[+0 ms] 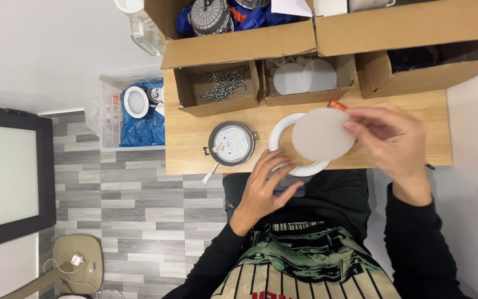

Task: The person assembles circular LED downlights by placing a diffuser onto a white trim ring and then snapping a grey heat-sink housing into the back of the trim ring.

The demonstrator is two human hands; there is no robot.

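Note:
My right hand (391, 141) holds a round frosted white disc (322, 134) by its right edge, just above a white ring-shaped lamp frame (279, 133) lying on the wooden table (405, 119). My left hand (269, 185) rests on the ring's near left rim at the table's front edge. To the left of the ring lies a round grey lamp body (232, 144) with a white plate of small yellow light dots facing up and a thin wire trailing off the table.
Small cardboard boxes line the table's back: one with screws (222, 84), one with white discs (304, 76), one dark inside (416, 61). A bigger box (233, 22) behind holds lamp parts. An orange tool tip (336, 104) peeks out behind the disc. A clear bin (134, 111) stands on the floor at left.

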